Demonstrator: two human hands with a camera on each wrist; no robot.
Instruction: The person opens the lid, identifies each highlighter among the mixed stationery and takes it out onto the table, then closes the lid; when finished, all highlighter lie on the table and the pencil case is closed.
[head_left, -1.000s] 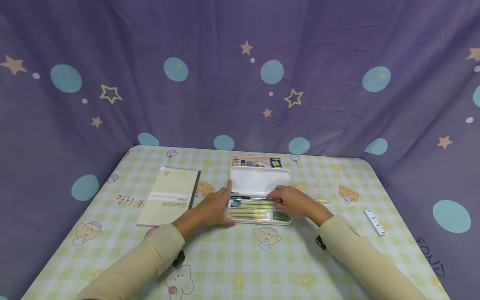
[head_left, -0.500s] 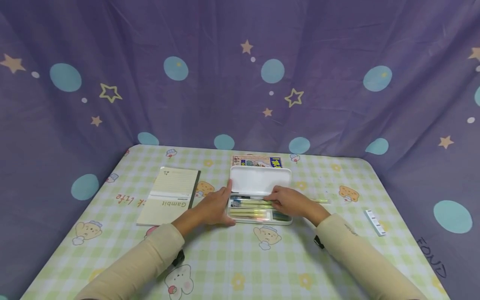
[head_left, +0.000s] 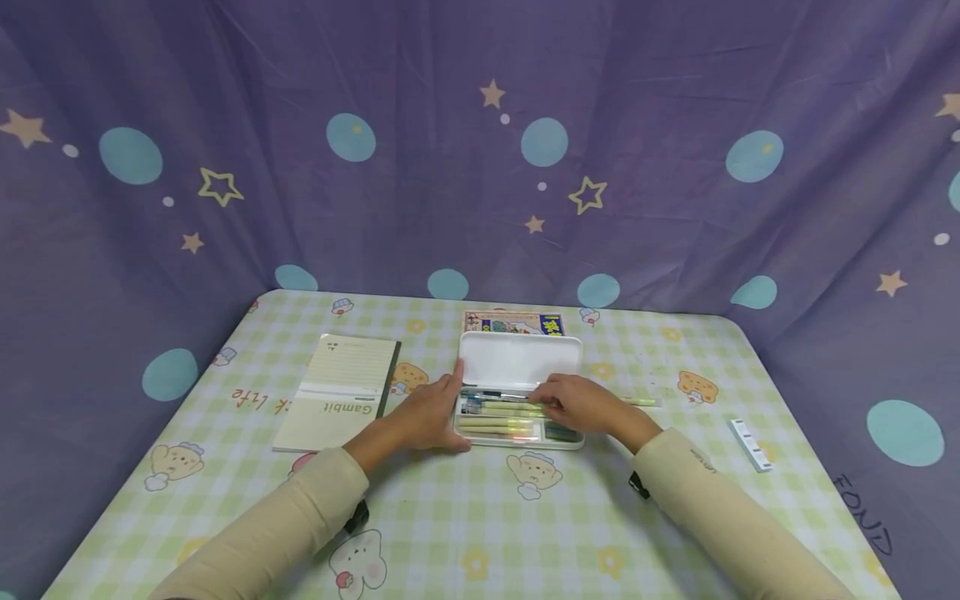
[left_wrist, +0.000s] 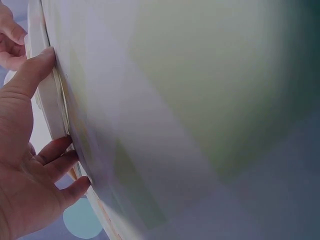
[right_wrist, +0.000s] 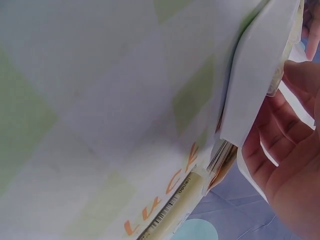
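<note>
An open white pencil case stands mid-table, its lid raised towards the back. Yellow-green pens lie in its front part, and a slim dark pen lies along the hinge side. My left hand spans the case's left end, thumb by the front corner, index finger by the lid. In the left wrist view its extended thumb and fingers touch the case's side. My right hand reaches over the right half, fingertips pinching the dark pen's end. That hand hides part of the contents.
A cream notebook lies to the left. Behind the lid, a colourful printed booklet is partly covered. Right of the case lies a pale yellow-green stick-like item, partly hidden; farther right is a small white strip with dark marks.
My right fingertips have shifted slightly left and now stay by the dark pen, which shows more clearly along the hinge side. My left hand and the case have not moved.
</note>
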